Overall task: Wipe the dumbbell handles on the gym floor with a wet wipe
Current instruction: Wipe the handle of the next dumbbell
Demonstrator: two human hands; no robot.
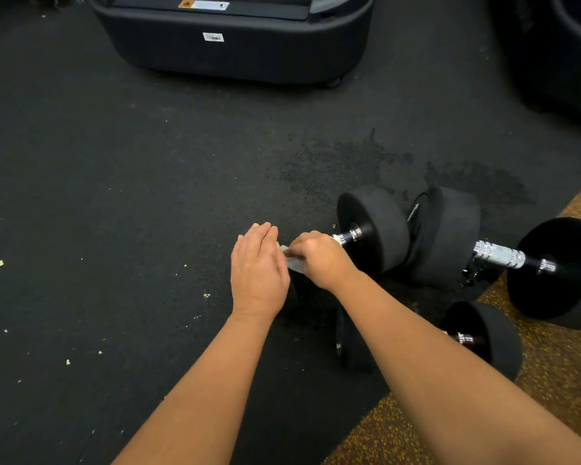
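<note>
Three black dumbbells lie on the gym floor at the right. On the nearest-left dumbbell, my right hand grips a white wet wipe wrapped round the metal handle. Only a short bit of that handle shows beside my knuckles. My left hand has straight fingers and rests flat against the dumbbell's near weight, which it hides. A second dumbbell lies further right with its knurled handle bare. The third dumbbell is partly hidden under my right forearm.
A dark machine base stands at the back, and another dark machine fills the top right corner. The black rubber floor carries small pale scraps and a wet patch behind the dumbbells. A brown speckled mat lies at the right.
</note>
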